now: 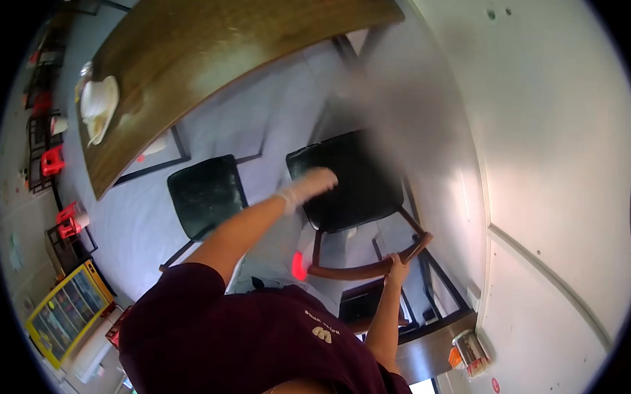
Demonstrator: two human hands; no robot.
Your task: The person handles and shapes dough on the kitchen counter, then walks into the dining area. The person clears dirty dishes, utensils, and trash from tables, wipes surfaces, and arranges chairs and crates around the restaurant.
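My left hand is over the dark seat of a wooden chair. Motion blurs its fingers, so their shape and anything in them cannot be made out; a pale band circles the wrist. Lower right, my right hand grips the chair's curved wooden backrest, fingers wrapped round it. The chair is tilted in view, with its backrest toward my body. A second dark-seated chair stands to the left, beyond my left forearm.
A long wooden table spans the top, with white dishes at its left end. A pale wall rises on the right. Red stools and a yellow-framed cabinet are far left. A metal can is lower right.
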